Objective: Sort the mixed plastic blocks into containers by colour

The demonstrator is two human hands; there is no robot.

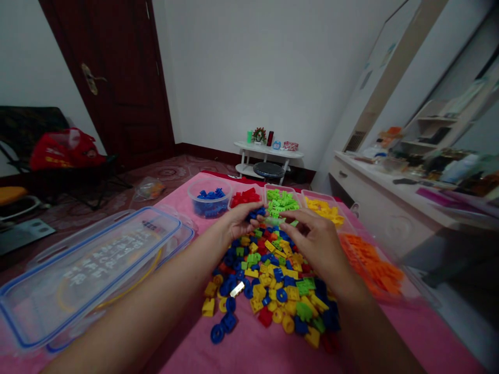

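Plainly, our left hand [242, 222] held blue toy bricks [257, 213], uncountable; our right hand [316, 231] curved half-open above one mixed brick pile [273, 275], near five plastic tubs [191, 196].

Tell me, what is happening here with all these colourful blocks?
A person's left hand holds dark blue pieces at the far side of a mixed pile of blocks; the right hand is beside it, its grip unclear. Clear containers beyond and to the right hold blue, red, green, yellow and orange pieces separately.
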